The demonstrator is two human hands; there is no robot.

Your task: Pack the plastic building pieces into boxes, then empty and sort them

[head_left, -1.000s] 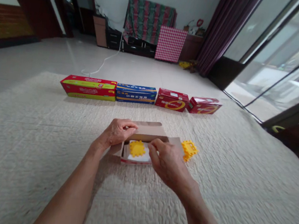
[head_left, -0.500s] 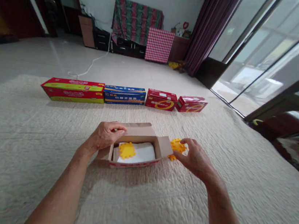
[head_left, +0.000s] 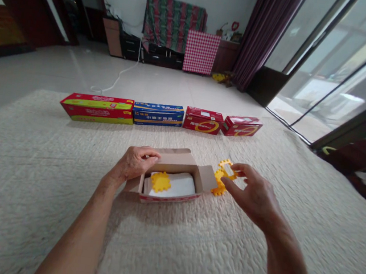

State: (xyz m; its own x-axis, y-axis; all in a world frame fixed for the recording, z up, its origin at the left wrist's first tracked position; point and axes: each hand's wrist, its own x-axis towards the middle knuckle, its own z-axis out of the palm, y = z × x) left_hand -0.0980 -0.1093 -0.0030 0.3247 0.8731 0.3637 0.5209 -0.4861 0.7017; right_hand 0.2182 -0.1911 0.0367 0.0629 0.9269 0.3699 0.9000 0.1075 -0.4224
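Note:
An opened cardboard box [head_left: 167,201] sits on the quilted mat, flaps spread. Inside it are white, paper-like contents [head_left: 183,184] with a flat yellow toothed piece [head_left: 161,182] on top at the left. My left hand [head_left: 137,162] is closed on the box's back left edge, thumb on the inner side by the back flap. Just beyond the right flap, my right hand [head_left: 250,188] has thumb and fingers around a yellow toothed frame [head_left: 226,163] with an opening through it. Another yellow toothed piece [head_left: 218,187] lies below it, close to the flap.
A row of closed boxes crosses the mat ahead: a red and green one [head_left: 100,110], a blue one [head_left: 158,115] and two red ones [head_left: 203,121]. A white cable [head_left: 120,75] runs over the tiled floor behind. Glass sliding doors [head_left: 326,75] stand at the right.
My right hand has shifted slightly right, and the yellow frame at its fingers now shows its opening, apart from the piece below. My left hand stays on the box. The whole view has swung slightly left.

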